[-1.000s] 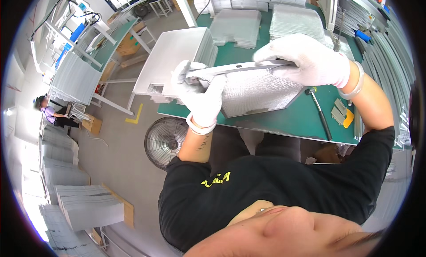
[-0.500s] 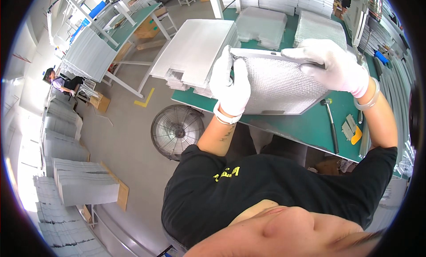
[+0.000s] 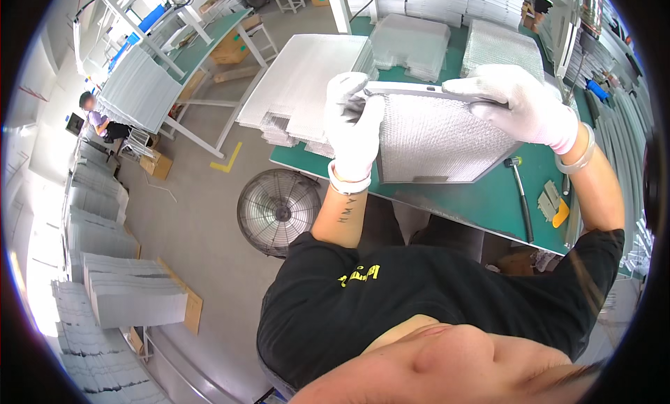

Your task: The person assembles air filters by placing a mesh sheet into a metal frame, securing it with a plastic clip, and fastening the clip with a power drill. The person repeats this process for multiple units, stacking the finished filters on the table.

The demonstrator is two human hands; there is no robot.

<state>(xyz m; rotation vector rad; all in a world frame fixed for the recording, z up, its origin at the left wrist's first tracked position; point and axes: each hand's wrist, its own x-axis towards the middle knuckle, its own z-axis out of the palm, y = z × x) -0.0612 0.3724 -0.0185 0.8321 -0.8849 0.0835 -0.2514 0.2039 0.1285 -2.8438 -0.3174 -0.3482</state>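
A framed silver mesh filter panel (image 3: 440, 135) is held up, tilted, over the green workbench (image 3: 447, 198). My right hand (image 3: 520, 107), in a white glove, grips its far edge bar toward the right corner, fingers on top and thumb below. At the far left corner my left hand (image 3: 354, 131), also gloved, is closed with fingers curled around the frame's end; the fingertips' exact hold is partly hidden. Behind my left hand lies a stack of silver mesh sheets (image 3: 307, 72). A mallet (image 3: 521, 198) rests on the bench near my right forearm.
Two more mesh stacks, one in the middle (image 3: 410, 44) and one at right (image 3: 502, 46), stand farther back. A metal plate with a yellow piece (image 3: 555, 203) lies right of the mallet. A round floor fan (image 3: 280, 212) stands left of the bench. A co-worker (image 3: 101, 121) sits far left.
My left hand has shifted slightly left and turned at the panel's corner. The panel has tilted a little; my right hand keeps its grip. The distant co-worker has straightened up.
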